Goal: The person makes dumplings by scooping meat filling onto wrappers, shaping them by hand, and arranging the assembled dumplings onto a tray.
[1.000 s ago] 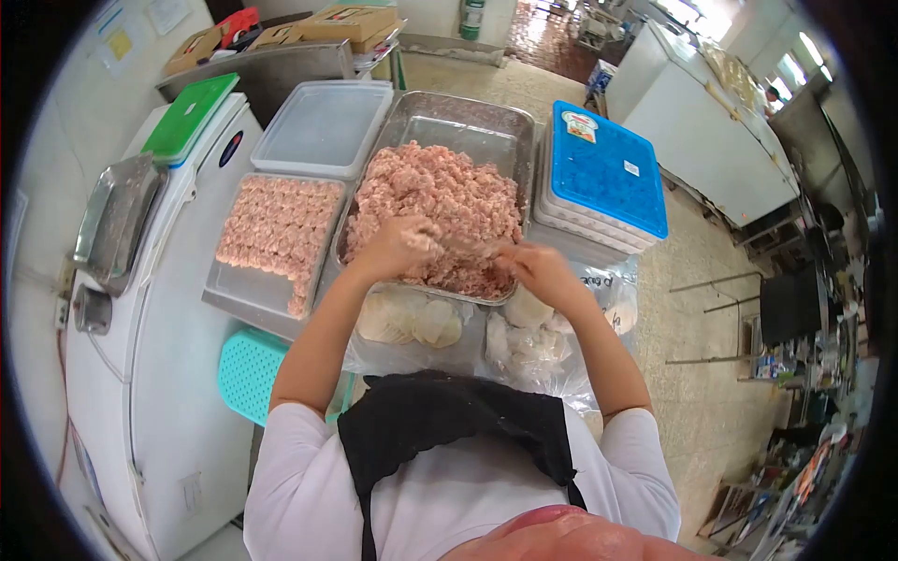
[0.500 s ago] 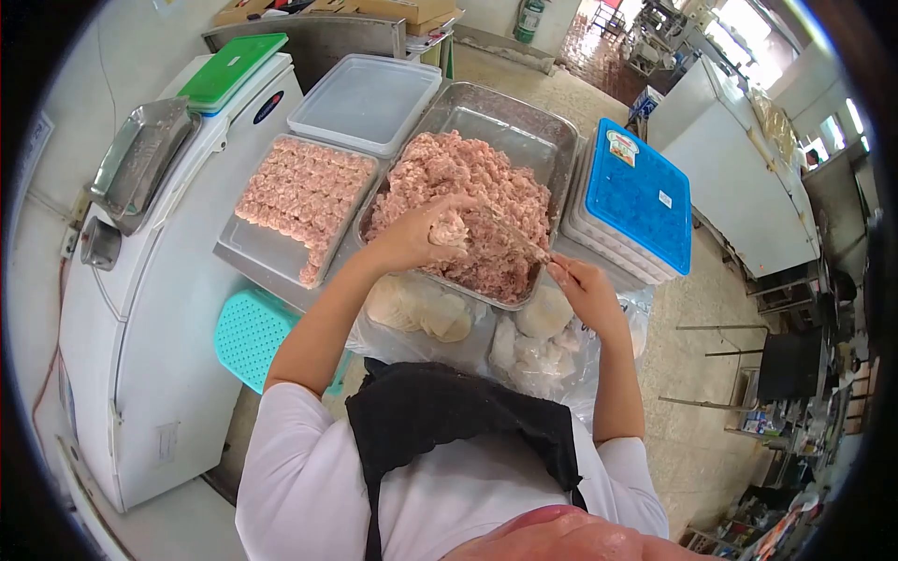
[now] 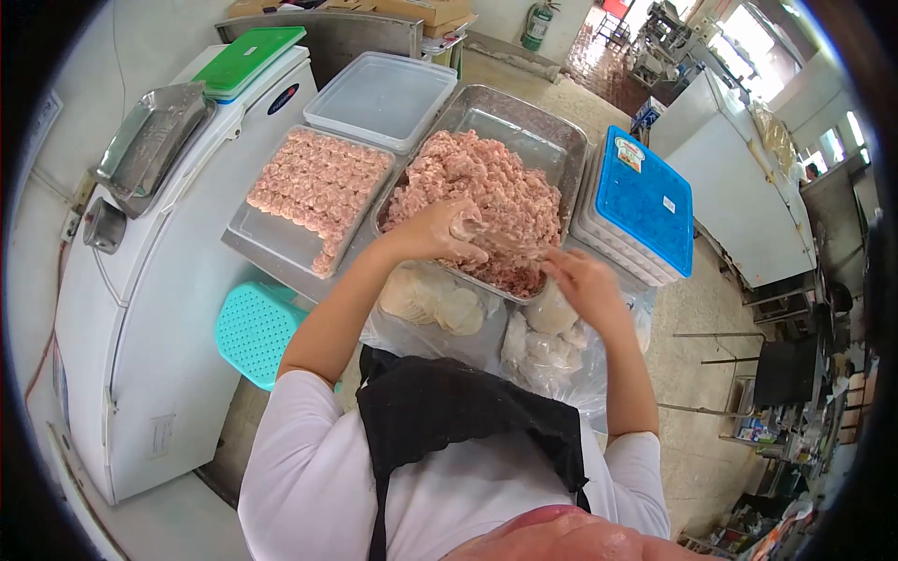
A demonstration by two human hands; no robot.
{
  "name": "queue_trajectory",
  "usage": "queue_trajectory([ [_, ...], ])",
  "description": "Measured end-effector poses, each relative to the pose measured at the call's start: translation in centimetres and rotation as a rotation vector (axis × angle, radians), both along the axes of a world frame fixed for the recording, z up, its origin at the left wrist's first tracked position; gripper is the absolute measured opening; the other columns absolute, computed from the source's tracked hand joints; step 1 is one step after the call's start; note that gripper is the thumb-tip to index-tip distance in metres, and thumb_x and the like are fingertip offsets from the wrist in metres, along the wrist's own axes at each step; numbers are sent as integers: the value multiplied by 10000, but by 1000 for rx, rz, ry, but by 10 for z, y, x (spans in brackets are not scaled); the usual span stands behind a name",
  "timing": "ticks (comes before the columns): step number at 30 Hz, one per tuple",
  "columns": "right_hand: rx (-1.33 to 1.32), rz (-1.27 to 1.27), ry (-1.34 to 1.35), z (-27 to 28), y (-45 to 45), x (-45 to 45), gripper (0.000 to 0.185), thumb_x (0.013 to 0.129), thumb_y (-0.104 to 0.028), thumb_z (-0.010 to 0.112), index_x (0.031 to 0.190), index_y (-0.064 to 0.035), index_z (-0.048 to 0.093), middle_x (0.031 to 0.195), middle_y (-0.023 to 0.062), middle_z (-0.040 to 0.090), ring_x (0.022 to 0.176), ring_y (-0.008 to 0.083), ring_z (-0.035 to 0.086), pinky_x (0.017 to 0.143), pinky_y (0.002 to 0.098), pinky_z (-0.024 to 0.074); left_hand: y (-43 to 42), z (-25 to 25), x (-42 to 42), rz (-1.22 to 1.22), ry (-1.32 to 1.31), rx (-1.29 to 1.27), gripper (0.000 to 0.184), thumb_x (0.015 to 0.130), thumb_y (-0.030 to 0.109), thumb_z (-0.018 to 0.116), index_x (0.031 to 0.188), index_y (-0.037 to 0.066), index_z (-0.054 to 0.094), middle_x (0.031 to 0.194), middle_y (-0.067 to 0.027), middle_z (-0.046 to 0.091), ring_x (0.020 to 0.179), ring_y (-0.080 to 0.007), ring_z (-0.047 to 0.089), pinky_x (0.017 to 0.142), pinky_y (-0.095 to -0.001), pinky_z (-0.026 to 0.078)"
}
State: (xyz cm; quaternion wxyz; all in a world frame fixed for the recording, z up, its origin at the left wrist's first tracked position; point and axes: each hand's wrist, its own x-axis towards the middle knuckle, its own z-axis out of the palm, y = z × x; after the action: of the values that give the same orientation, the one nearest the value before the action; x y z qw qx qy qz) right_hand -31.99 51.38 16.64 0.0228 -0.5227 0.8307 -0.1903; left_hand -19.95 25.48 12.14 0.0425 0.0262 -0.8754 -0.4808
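Ground meat [image 3: 486, 178] is heaped in a deep metal tray [image 3: 552, 131]. Over its near left part is my left hand [image 3: 438, 230], fingers curved and smeared with meat; whether it holds a portion is hard to make out. My right hand [image 3: 585, 280], slightly blurred, pinches the end of a thin tool [image 3: 524, 249] at the tray's near right edge. The tool reaches left toward my left hand. Round pale wrappers [image 3: 430, 299] lie on plastic just below the tray. To the left, a flat tray [image 3: 273, 241] holds rows of meat pieces [image 3: 313, 182].
A translucent lid [image 3: 382, 98] lies behind the flat tray. Stacked containers with a blue lid [image 3: 645, 201] stand at the right. Plastic-wrapped pale pieces [image 3: 545, 355] are near my apron. A turquoise stool [image 3: 257, 335] and a white freezer [image 3: 178, 327] are at the left.
The view has shifted, so the trays appear farther right. My left hand has opened somewhat from its earlier curl around meat, and the tool has moved closer to it.
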Motion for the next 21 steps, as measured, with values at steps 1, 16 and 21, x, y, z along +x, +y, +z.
queue_trajectory([
  [1,-37,-21,-65,9,5,-1,309,909,-291,592,1071,-39,664,974,183,657,835,363,645,720,427,514,0,1,3,-21,83,56,460,718,271,803,1058,35,603,1029,-119,645,987,-235,605,878,-336,450],
  [16,-230,-192,-376,-24,-14,69,334,941,-238,590,1134,31,629,925,120,679,835,223,644,721,329,482,-101,-2,98,176,138,26,565,696,288,822,1131,11,590,996,-82,630,950,-187,579,883,-341,456],
  [21,-315,-381,-755,-41,-31,111,310,956,-231,582,1169,-13,638,738,-59,504,654,22,424,578,189,350,-179,-34,169,377,-9,-145,559,684,241,795,1165,51,584,1060,-123,618,1006,-282,585,914,-380,451],
])
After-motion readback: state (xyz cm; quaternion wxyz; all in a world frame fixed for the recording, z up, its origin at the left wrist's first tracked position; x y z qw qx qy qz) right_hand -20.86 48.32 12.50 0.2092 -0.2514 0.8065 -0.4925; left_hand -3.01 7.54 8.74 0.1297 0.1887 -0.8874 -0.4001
